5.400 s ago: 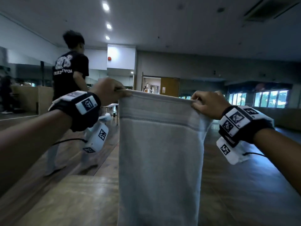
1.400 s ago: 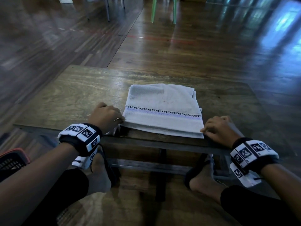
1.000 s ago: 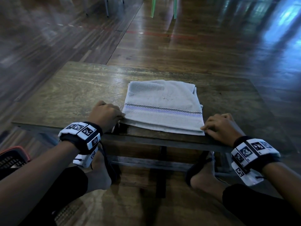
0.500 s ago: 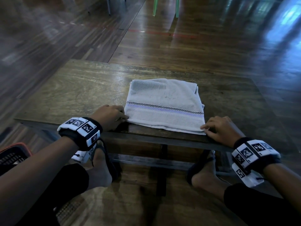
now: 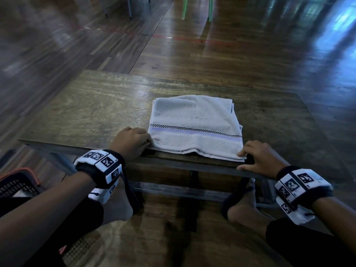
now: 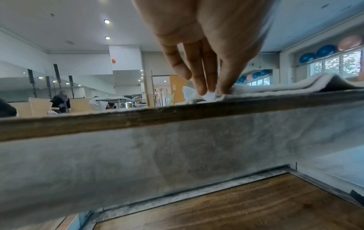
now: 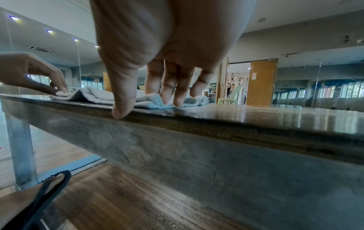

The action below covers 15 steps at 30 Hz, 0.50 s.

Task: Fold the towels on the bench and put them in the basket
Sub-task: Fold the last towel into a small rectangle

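A pale grey towel (image 5: 194, 124) with a checked and lilac stripe lies folded flat on the wooden bench (image 5: 90, 112), close to its near edge. My left hand (image 5: 149, 140) is at the towel's near left corner; in the left wrist view its thumb and fingers (image 6: 204, 87) pinch that corner (image 6: 210, 96). At the near right corner is my right hand (image 5: 240, 160). In the right wrist view its fingertips (image 7: 169, 96) rest on the towel (image 7: 98, 95), while its thumb (image 7: 123, 109) lies apart on the bench edge.
A dark basket (image 5: 17, 180) with an orange rim stands on the floor at the lower left. My sandalled feet (image 5: 119, 205) are under the bench. Green chair legs (image 5: 185, 8) stand on the wooden floor beyond the bench. People are far off in the room.
The towel, held up in the air five seconds ago, now lies folded on the bench. Over the last second its near edge slid slightly away from the bench edge; both hands stayed at its corners.
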Motion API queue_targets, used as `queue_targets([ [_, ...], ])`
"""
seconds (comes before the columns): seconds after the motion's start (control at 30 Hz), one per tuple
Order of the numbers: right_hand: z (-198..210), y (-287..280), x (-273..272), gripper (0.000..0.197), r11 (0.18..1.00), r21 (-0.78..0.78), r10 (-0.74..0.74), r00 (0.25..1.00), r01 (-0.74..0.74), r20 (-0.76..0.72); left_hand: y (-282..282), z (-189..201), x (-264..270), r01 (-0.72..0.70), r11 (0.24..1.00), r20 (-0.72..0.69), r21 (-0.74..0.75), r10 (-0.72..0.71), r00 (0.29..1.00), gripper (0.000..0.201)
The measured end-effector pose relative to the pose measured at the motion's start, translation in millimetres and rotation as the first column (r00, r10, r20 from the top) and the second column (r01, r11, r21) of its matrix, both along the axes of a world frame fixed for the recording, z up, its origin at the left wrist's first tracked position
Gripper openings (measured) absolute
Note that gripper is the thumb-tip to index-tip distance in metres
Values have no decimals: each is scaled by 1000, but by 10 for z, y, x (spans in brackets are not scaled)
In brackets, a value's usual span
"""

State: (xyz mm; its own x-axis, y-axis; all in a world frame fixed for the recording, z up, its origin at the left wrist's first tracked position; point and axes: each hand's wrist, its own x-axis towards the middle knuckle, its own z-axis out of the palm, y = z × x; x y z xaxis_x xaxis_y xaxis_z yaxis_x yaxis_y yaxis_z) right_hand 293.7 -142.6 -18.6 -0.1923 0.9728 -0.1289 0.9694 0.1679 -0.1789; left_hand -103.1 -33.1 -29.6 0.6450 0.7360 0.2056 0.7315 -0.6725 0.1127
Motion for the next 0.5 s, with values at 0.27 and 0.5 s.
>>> queue_targets([
  [0.27, -23, -25, -31, 31, 999, 36, 24, 1000, -24, -3, -14, 51, -90, 151, 979, -56, -134, -160, 986, 48],
  [0.5, -93, -92, -37, 28, 965, 219, 142, 989, -145, 33, -32, 6, -101, 255, 967, -147, -9, -254, 956, 36],
])
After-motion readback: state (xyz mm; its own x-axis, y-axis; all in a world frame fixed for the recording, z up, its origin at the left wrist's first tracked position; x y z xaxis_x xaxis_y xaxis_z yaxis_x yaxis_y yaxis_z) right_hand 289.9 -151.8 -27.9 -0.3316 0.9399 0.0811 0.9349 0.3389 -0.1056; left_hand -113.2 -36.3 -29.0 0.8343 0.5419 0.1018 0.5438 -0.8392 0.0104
